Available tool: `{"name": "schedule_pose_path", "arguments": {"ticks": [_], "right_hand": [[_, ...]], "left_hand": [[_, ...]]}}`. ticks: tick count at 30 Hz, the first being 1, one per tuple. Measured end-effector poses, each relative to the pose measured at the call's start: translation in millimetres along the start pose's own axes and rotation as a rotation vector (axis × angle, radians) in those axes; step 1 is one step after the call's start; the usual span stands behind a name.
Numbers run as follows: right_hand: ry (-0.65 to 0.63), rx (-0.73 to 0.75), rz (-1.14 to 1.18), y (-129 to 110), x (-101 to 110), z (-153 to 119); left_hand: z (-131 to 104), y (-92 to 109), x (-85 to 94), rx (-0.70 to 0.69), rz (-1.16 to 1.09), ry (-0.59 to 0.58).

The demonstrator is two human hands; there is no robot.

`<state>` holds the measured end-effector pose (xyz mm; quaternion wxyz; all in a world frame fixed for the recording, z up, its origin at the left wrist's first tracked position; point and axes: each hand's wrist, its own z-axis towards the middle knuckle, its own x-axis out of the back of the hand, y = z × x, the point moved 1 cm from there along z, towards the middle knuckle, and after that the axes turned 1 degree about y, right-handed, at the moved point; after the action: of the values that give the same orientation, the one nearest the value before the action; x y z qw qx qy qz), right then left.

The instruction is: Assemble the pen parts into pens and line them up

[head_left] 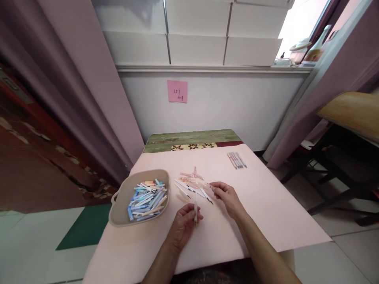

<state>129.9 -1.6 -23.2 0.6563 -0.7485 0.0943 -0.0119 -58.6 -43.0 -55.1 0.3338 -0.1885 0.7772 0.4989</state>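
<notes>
Dozens of pens (148,200) sit contained by the basket (119,203), the left hand (184,223) pinches a white pen (196,206) between its fingers, apparently steadying it near loose pens (190,188), the right hand (227,197) bunches its fingers, grip unclear, and a pen row (237,160) lies apart on the surface (266,213), presumably against mixing.

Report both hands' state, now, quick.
Left hand: closed, holding a slender white pen.
Right hand: fingertips drawn together beside slim pink pens; too blurred to tell whether it holds one.
</notes>
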Motion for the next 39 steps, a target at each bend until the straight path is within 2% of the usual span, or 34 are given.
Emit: {"name": "schedule_pose_path", "arguments": {"ticks": [5, 10, 13, 18, 23, 31, 39], "right_hand": [[0.049, 0.018, 0.260, -10, 1, -1], [-0.009, -0.045, 0.478, -21, -3, 1], [-0.036, -0.002, 0.422, -26, -11, 1], [-0.084, 0.144, 0.168, -33, -29, 4], [-0.137, 0.187, 0.120, -39, -41, 10], [-0.222, 0.132, 0.073, -35, -45, 14], [-0.352, 0.061, -0.009, -32, -47, 2]], "left_hand": [[0, 0, 0.8, -0.016, 0.011, -0.021], [0, 0, 0.3, -0.016, 0.032, -0.025], [0, 0, 0.0, -0.016, 0.034, -0.016], [0, 0, -0.1, -0.023, 0.028, -0.024], [-1, 0, -0.7, -0.025, 0.033, -0.012], [-1, 1, -2.2, -0.017, 0.053, -0.002], [-2, 1, -2.8, -0.016, 0.049, 0.027]]}}
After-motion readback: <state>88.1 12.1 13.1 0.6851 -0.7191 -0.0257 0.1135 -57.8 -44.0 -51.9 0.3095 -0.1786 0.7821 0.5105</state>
